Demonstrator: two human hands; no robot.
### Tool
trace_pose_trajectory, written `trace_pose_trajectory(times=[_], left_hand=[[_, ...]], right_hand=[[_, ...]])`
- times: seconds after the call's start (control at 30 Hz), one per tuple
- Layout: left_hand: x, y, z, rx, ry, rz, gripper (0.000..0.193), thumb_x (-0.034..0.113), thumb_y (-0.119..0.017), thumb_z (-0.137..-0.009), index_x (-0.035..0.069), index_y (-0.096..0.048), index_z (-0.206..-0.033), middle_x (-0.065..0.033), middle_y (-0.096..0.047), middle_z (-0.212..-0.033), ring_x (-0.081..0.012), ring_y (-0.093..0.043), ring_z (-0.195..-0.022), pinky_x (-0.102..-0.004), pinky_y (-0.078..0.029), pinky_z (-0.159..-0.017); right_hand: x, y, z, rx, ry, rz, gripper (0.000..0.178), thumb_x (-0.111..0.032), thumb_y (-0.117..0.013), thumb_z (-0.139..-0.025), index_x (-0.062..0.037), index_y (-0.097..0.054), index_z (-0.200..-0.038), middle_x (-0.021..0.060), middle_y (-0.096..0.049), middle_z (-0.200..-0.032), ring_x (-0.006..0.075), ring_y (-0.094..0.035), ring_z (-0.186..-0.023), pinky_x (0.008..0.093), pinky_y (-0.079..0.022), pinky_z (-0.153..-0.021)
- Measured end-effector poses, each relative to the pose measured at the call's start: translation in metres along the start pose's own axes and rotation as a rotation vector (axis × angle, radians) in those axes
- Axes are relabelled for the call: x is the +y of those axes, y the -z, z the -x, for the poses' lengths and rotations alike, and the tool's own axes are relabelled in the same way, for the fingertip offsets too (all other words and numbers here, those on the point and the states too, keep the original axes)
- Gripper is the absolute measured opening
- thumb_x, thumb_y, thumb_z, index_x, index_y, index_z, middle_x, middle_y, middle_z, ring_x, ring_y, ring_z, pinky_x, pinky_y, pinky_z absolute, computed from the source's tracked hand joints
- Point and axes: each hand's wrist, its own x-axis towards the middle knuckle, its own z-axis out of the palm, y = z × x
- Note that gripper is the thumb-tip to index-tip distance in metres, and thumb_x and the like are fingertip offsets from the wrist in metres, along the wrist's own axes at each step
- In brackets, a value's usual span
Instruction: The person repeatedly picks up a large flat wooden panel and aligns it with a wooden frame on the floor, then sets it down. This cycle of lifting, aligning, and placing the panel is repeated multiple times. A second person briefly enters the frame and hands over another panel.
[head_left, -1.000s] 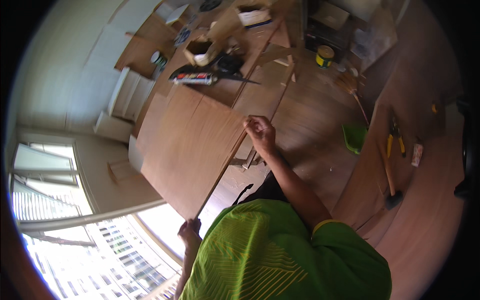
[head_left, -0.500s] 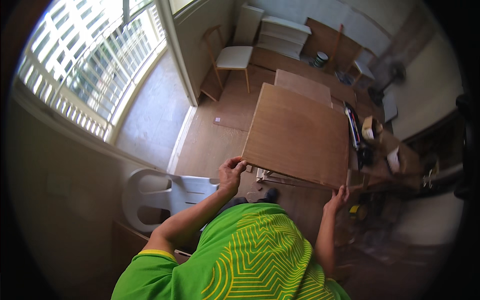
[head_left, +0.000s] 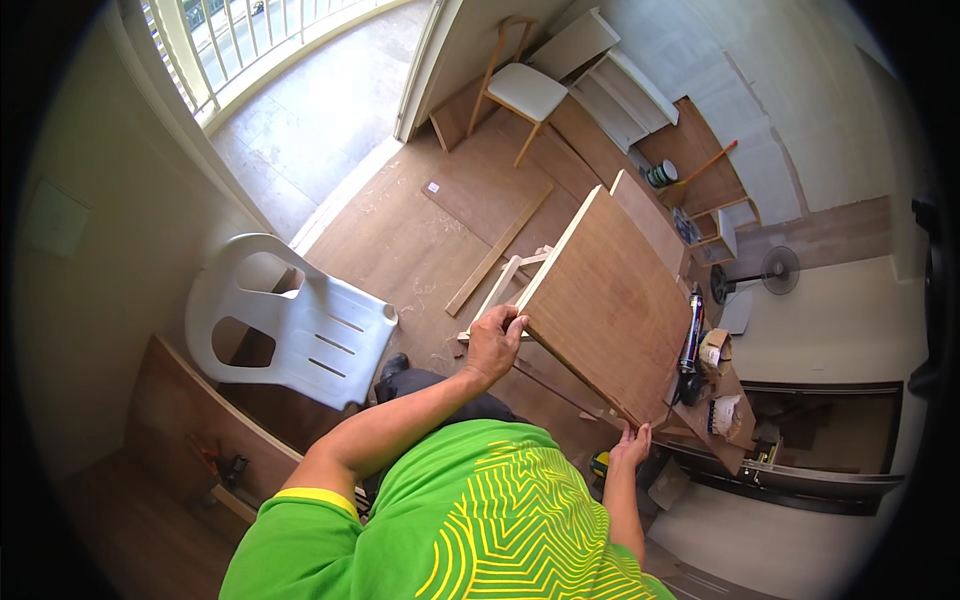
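I hold a large brown wooden panel [head_left: 610, 300] with a pale edge, tilted over the floor in front of me. My left hand [head_left: 495, 340] grips its near left corner, fingers curled over the edge. My right hand [head_left: 632, 440] holds the near right corner from below. My green shirt with yellow lines fills the bottom of the view. Under the panel's left edge a small white frame [head_left: 498, 290] shows on the floor.
A white plastic chair [head_left: 300, 330] stands close on my left. Farther off are a wooden chair with a white seat [head_left: 520, 90], a long wood strip [head_left: 498, 252] on the brown floor, white shelves [head_left: 612, 82], a fan [head_left: 775, 270] and a cluttered bench [head_left: 712, 375].
Both hands stay on the panel. The view has swung round; the panel now sits right of centre, and the white plastic chair has come closer on my left.
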Motion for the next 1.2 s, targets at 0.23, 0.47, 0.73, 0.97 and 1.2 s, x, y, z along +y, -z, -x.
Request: trace_pose_trajectory(times=[0.23, 0.47, 0.73, 0.97, 1.2], left_hand=[[0.003, 0.003, -0.004, -0.076, 0.052, -0.091, 0.020, 0.013, -0.072, -0.093, -0.005, -0.071, -0.103, -0.0121, -0.074, -0.084, -0.0157, -0.067, -0.075, -0.0305, -0.053, -0.070], [-0.013, 0.006, -0.012, -0.143, 0.206, 0.043, 0.018, 0.012, -0.071, -0.093, -0.004, -0.072, -0.102, -0.0062, -0.073, -0.087, -0.0101, -0.065, -0.076, -0.0253, -0.053, -0.067], [-0.012, 0.020, -0.050, -0.343, 0.283, 0.011, 0.020, 0.021, -0.066, -0.099, 0.004, -0.058, -0.092, -0.0050, -0.062, -0.076, -0.0122, -0.061, -0.069, -0.0261, -0.052, -0.063], [0.016, -0.004, -0.094, -0.488, 0.107, -0.171, 0.048, 0.020, -0.062, -0.100, -0.009, -0.054, -0.137, -0.0135, -0.069, -0.112, -0.0155, -0.065, -0.091, -0.0288, -0.051, -0.086], [0.040, -0.022, -0.095, -0.352, 0.205, -0.412, 0.037, 0.013, -0.062, -0.098, -0.010, -0.064, -0.126, -0.0140, -0.073, -0.110, -0.0164, -0.066, -0.094, -0.0298, -0.052, -0.086]], right_hand=[[-0.005, 0.002, 0.001, -0.023, -0.042, 0.019, 0.053, -0.019, -0.065, -0.099, 0.0076, -0.048, -0.142, 0.0168, -0.054, -0.137, 0.0301, -0.053, -0.125, 0.0409, -0.045, -0.109], [-0.001, 0.003, -0.002, -0.009, -0.075, -0.035, 0.040, -0.012, -0.068, -0.094, 0.0032, -0.058, -0.130, 0.0144, -0.064, -0.121, 0.0304, -0.061, -0.113, 0.0430, -0.052, -0.099], [-0.001, -0.002, 0.006, 0.073, -0.114, -0.130, 0.034, -0.007, -0.073, -0.085, 0.0000, -0.065, -0.117, 0.0116, -0.068, -0.105, 0.0273, -0.065, -0.098, 0.0432, -0.056, -0.088], [-0.026, 0.001, -0.010, -0.217, -0.102, 0.142, 0.047, -0.011, -0.063, -0.085, 0.0006, -0.061, -0.131, 0.0079, -0.067, -0.102, 0.0159, -0.064, -0.084, 0.0293, -0.054, -0.080], [-0.050, -0.016, -0.045, -0.491, 0.150, 0.633, 0.056, -0.016, -0.062, -0.092, 0.0060, -0.050, -0.142, 0.0201, -0.060, -0.133, 0.0262, -0.061, -0.118, 0.0342, -0.049, -0.098]])
